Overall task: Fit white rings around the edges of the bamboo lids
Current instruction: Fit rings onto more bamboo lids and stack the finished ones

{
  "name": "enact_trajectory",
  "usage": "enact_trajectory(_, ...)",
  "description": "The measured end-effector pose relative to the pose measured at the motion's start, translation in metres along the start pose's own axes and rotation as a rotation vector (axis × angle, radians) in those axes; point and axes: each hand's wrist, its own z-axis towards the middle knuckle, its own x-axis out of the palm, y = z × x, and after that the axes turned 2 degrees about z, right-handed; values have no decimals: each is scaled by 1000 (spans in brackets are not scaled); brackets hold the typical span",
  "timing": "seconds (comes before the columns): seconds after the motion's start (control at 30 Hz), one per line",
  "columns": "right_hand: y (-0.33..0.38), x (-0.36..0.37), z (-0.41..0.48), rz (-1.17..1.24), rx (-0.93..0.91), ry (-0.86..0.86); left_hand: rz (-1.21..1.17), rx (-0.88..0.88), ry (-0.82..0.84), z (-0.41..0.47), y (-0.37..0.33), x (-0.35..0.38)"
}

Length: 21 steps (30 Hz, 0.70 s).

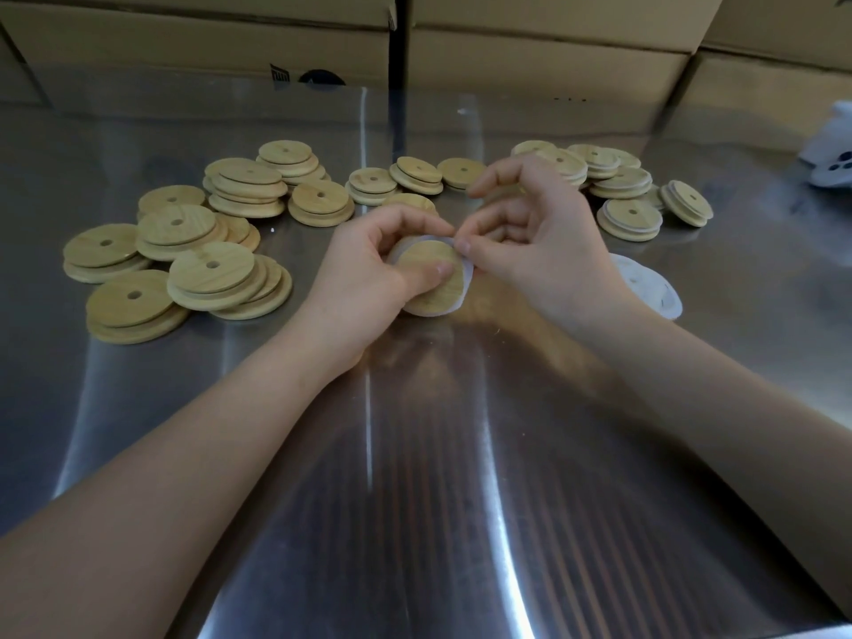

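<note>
Bare lids (175,251) left on table (415,477); ringed lids (631,209) right; boxes (548,62) behind; rings (650,288) near right.

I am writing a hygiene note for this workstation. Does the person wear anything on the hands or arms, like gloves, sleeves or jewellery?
No. The left hand and right hand are bare, without gloves. No jewellery or watch shows. The left forearm and right forearm are bare too; no sleeve enters the picture. The visible nails look short.

Lids (203,279): pale yellow-tan, fine wood grain, dark centre hole. Ring (468,275): plain white. Table (415,454): silver-grey steel, streaked bright reflections. Boxes (184,43): brown cardboard, one with black print.
</note>
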Motion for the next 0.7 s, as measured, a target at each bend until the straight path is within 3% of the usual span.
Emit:
enact_trajectory(0.17, 0, 6, -4, -121, -37, 18, 6, 7, -110, 0, -2, 0)
enact_trajectory(0.37, -1, 10, -6, -211, -87, -53, 35, 33, -117, -1, -6, 0)
enact_trajectory(0.7, 0, -7, 3, 52, 57, 35, -9, 14, -91, 3, -3, -3)
